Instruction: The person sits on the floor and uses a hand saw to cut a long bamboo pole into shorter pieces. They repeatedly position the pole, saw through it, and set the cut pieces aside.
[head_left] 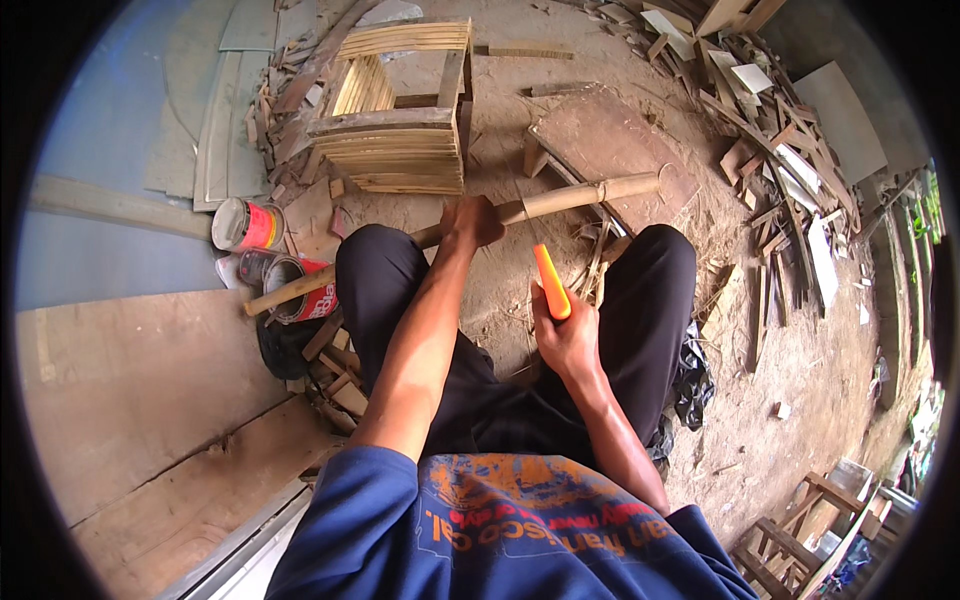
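The left hand (472, 222) is clamped around the middle of a bamboo pole (560, 200) lying across both knees, long axis running left-low to right-high, while the right hand (565, 335), fist closed on an orange-handled tool (550, 282), waits just below it

the bamboo pole (560, 200) looks smooth, matt tan. at its 5 o'clock, the orange handle (551, 283) is glossy plastic. the ground (790, 370) is rough dirt.
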